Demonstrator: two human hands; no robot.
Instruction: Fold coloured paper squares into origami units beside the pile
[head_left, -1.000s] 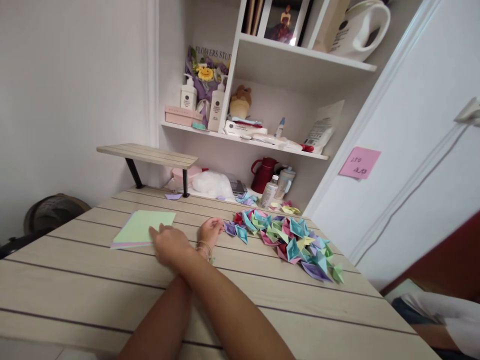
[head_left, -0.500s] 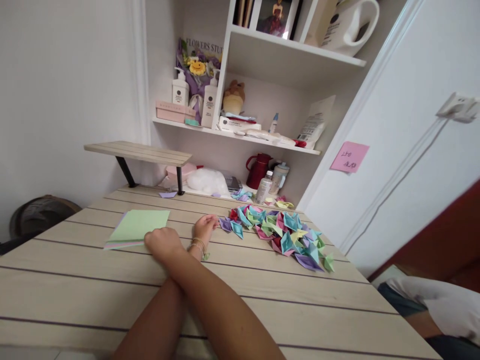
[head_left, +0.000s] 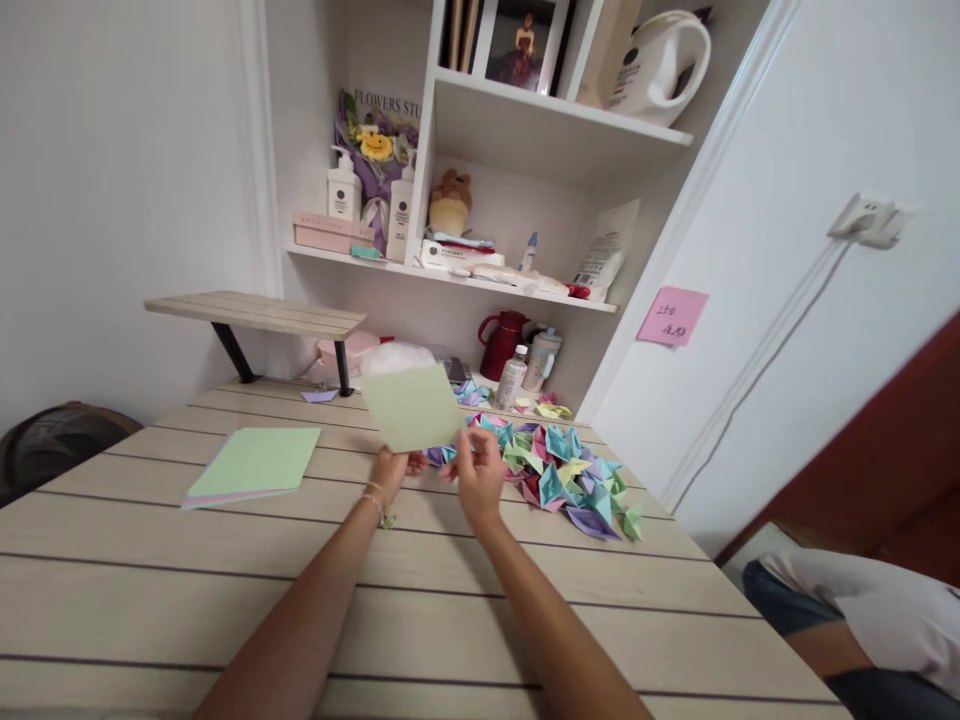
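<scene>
A pale green square paper sheet (head_left: 412, 408) is held up above the table. My right hand (head_left: 481, 470) pinches it near its lower right corner. Just under the sheet's lower left edge is my left hand (head_left: 394, 466), its fingers curled; whether they grip the paper cannot be made out. To the left lies a stack of coloured paper sheets (head_left: 259, 462), green on top. Beyond my right hand spreads a pile of folded paper pieces (head_left: 555, 470) in blue, green, purple, pink and yellow.
A small raised wooden shelf (head_left: 255, 312) stands at the table's back left. Behind the pile are a clear bottle (head_left: 511, 378), a red jug (head_left: 501, 345) and a light-coloured cup (head_left: 541, 358). Part of another person (head_left: 862, 610) shows at the lower right.
My arms have uncrossed. My right hand has moved from the stack at the left to the right, bringing a green sheet up. My left hand stays near the same spot, fingers curled.
</scene>
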